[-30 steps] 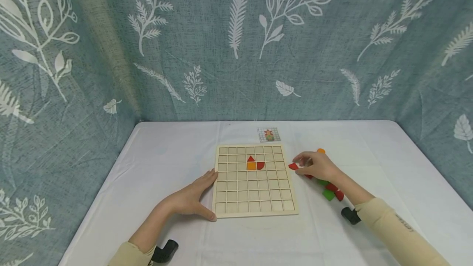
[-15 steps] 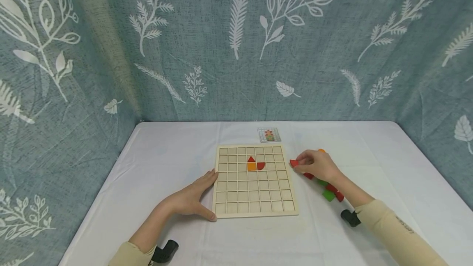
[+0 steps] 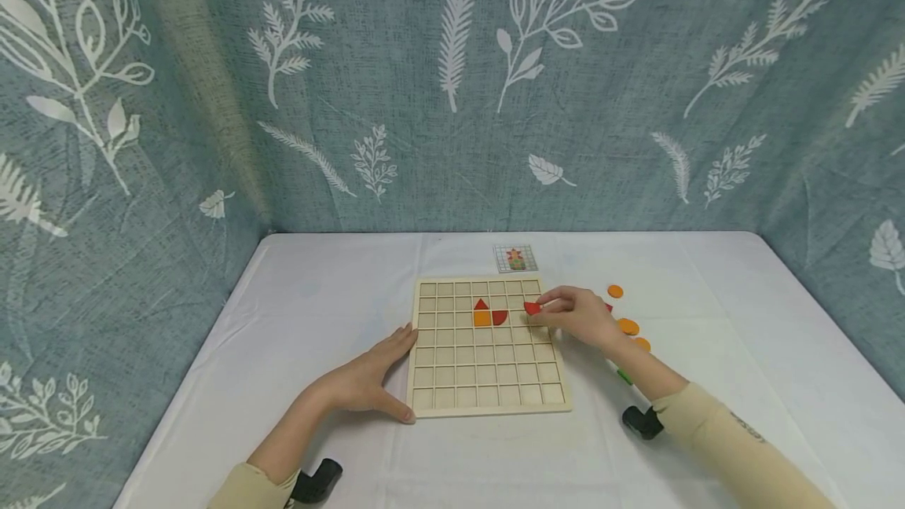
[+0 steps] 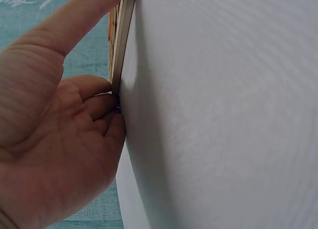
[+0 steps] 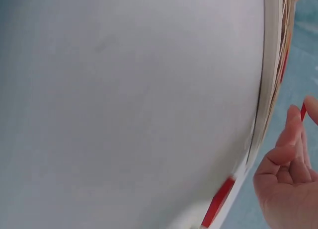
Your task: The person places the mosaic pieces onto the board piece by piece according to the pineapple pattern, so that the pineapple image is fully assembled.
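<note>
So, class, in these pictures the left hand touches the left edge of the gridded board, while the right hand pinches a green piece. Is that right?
Not quite: the piece that the right hand pinches is red, not green, as the head view shows. The rest stands: the left hand touches the left edge of the gridded board.

Beneath the left fingers (image 3: 396, 340) and right fingers (image 3: 561, 294) spreads a white cloth (image 3: 318, 281), faintly creased, with rounded far corners. Well beyond the fingertips hangs a blue-green curtain (image 3: 396, 38) printed with white sprigs (image 3: 458, 22); it also rises left and right of them.
</note>
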Demonstrator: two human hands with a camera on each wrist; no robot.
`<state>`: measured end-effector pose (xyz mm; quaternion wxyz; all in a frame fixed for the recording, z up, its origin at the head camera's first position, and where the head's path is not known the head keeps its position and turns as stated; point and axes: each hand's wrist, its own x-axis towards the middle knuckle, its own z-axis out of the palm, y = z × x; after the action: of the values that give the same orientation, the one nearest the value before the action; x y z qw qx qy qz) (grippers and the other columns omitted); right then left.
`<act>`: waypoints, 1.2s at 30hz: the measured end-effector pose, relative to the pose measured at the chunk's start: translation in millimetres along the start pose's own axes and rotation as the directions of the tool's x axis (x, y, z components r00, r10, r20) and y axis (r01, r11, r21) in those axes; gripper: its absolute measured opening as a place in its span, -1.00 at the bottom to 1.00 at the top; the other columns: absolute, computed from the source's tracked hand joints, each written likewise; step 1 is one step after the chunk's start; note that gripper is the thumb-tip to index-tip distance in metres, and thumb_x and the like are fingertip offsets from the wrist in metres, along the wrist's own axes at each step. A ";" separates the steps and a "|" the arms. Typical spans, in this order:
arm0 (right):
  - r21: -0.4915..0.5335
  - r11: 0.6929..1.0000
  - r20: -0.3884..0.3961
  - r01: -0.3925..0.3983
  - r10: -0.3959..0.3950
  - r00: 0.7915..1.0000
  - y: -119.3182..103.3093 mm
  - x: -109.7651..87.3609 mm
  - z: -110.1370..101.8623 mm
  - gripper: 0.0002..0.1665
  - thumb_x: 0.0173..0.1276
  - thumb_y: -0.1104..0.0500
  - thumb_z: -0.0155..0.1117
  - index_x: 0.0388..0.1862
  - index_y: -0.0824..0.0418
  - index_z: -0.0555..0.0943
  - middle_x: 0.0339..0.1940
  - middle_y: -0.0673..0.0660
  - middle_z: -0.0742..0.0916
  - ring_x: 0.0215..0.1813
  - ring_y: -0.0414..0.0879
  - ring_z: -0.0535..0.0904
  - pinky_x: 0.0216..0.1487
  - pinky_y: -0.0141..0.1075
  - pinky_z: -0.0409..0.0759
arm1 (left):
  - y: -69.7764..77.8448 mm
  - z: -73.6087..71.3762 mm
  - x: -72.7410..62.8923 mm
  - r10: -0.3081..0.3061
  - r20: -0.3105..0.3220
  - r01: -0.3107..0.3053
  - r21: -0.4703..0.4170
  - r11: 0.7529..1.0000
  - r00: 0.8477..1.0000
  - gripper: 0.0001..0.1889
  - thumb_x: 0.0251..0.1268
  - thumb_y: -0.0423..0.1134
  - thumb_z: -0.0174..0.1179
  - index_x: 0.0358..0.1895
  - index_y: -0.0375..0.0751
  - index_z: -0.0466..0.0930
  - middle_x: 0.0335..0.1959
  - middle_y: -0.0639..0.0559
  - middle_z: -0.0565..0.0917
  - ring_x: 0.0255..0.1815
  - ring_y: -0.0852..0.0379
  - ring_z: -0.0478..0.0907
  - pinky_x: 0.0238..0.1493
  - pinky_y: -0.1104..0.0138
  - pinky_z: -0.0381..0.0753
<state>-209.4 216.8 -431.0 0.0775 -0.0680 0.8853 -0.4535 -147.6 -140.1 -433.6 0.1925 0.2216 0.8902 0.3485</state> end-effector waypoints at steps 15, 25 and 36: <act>-0.046 0.990 0.094 0.136 -0.131 0.987 -36.7 18.0 49.6 -0.73 0.17 0.08 0.49 -0.18 0.14 0.69 -0.47 -0.07 0.73 -0.41 -0.18 0.61 -0.37 -0.30 0.53 | 0.1 -1.3 -1.0 0.008 0.004 -0.008 -0.007 1.000 1.000 0.29 -0.27 0.01 0.59 0.52 -0.41 -0.07 0.57 -0.26 -0.12 0.57 -0.21 -0.23 0.46 -0.16 -0.15; -0.134 0.973 0.142 0.189 -0.170 0.975 -56.1 31.0 68.3 -0.77 0.14 0.14 0.51 -0.25 0.19 0.69 -0.57 -0.08 0.69 -0.49 -0.20 0.55 -0.44 -0.36 0.47 | 0.6 -2.0 -1.6 0.010 0.011 -0.010 -0.007 1.000 1.000 0.28 -0.24 -0.01 0.59 0.53 -0.40 -0.07 0.57 -0.26 -0.11 0.57 -0.21 -0.22 0.46 -0.15 -0.13; -0.143 0.967 0.170 0.213 -0.187 0.967 -65.6 33.3 73.7 -0.79 0.19 0.22 0.46 -0.21 0.23 0.68 -0.55 -0.07 0.69 -0.49 -0.22 0.54 -0.44 -0.37 0.46 | -2.6 -2.9 -1.1 0.027 0.020 -0.027 0.000 1.000 0.999 0.27 -0.21 0.02 0.57 0.53 -0.39 -0.07 0.57 -0.26 -0.12 0.57 -0.21 -0.23 0.46 -0.15 -0.13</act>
<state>-224.1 114.1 -422.6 0.0942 -0.1983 0.8987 -0.3797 -148.8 -144.0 -433.2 0.1967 0.2371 0.8851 0.3488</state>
